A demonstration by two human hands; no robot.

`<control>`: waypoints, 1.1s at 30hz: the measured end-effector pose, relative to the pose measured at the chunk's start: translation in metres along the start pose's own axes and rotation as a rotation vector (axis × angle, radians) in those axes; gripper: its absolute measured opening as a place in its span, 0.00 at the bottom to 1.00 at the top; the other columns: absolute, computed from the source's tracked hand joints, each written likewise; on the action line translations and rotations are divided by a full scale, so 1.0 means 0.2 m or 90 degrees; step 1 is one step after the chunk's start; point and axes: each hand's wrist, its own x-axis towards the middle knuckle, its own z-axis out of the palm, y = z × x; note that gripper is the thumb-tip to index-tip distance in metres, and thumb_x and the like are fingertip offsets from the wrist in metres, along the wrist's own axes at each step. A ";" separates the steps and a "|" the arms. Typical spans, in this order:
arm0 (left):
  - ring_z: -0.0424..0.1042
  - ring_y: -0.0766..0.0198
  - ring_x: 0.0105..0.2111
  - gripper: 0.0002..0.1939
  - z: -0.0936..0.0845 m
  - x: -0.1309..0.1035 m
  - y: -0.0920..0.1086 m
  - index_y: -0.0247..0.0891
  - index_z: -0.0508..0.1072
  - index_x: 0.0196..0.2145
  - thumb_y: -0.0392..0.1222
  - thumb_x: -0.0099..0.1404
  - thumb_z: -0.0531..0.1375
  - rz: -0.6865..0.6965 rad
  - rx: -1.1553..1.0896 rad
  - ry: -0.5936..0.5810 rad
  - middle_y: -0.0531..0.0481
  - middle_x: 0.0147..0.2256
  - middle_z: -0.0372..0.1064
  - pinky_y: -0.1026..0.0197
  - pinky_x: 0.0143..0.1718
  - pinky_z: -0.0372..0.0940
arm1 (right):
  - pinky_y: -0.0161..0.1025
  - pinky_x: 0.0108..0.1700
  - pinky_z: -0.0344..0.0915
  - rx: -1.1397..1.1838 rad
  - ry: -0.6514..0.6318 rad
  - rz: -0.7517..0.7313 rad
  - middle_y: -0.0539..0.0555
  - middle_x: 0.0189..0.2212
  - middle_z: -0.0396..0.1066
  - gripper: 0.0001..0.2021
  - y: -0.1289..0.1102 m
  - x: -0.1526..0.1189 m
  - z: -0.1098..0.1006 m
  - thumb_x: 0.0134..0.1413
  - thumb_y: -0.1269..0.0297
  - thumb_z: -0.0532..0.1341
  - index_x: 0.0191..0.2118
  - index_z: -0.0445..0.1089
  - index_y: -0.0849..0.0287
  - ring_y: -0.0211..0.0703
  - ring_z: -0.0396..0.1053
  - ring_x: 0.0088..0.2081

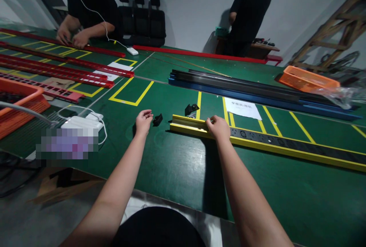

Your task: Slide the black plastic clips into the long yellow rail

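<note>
A long yellow channel rail lies across the table, its left end a bare trough and the rest filled with black socket modules. My right hand is closed over this rail, fingertips at the near end of the socket row; what lies under them is hidden. To the left, my left hand has its fingers loosely curved and apart, holding nothing. Just right of those fingertips sits a small black module. More small black parts rest behind the rail's left end.
Dark blue and black rails lie behind, with a paper sheet in front. An orange basket stands back right, another orange basket at left. White power adapters with cables lie nearby. A co-worker's hands handle red rails.
</note>
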 end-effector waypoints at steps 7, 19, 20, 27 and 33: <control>0.69 0.69 0.32 0.13 0.01 -0.03 0.03 0.35 0.71 0.34 0.31 0.46 0.60 0.006 0.066 -0.022 0.50 0.30 0.69 0.63 0.39 0.64 | 0.36 0.34 0.57 0.002 -0.008 0.009 0.56 0.33 0.71 0.20 -0.01 0.00 -0.01 0.55 0.50 0.48 0.37 0.71 0.57 0.45 0.65 0.37; 0.68 0.66 0.33 0.11 0.01 -0.05 0.05 0.34 0.72 0.35 0.40 0.52 0.61 0.045 0.142 -0.032 0.46 0.35 0.68 0.61 0.40 0.63 | 0.36 0.31 0.55 0.006 -0.001 0.021 0.56 0.31 0.71 0.22 0.00 0.00 0.00 0.53 0.47 0.48 0.36 0.72 0.56 0.45 0.65 0.34; 0.68 0.64 0.36 0.13 0.01 -0.06 0.05 0.35 0.72 0.37 0.41 0.52 0.61 0.059 0.160 -0.033 0.45 0.37 0.67 0.59 0.42 0.63 | 0.36 0.31 0.55 0.007 -0.003 0.021 0.56 0.31 0.71 0.22 0.00 0.00 0.00 0.53 0.47 0.48 0.36 0.72 0.56 0.45 0.65 0.33; 0.60 0.51 0.50 0.23 0.04 -0.14 0.09 0.41 0.71 0.41 0.34 0.44 0.67 0.086 0.288 -0.156 0.44 0.42 0.65 0.48 0.58 0.48 | 0.37 0.30 0.55 0.019 -0.013 0.028 0.57 0.31 0.71 0.23 -0.01 0.00 0.00 0.52 0.46 0.49 0.36 0.73 0.57 0.46 0.66 0.33; 0.63 0.59 0.46 0.16 0.06 -0.15 0.17 0.42 0.73 0.41 0.36 0.52 0.62 0.134 0.232 -0.187 0.47 0.42 0.64 0.55 0.55 0.55 | 0.37 0.29 0.55 0.014 -0.027 0.040 0.56 0.31 0.71 0.22 -0.01 0.01 0.00 0.52 0.46 0.49 0.35 0.73 0.56 0.45 0.66 0.32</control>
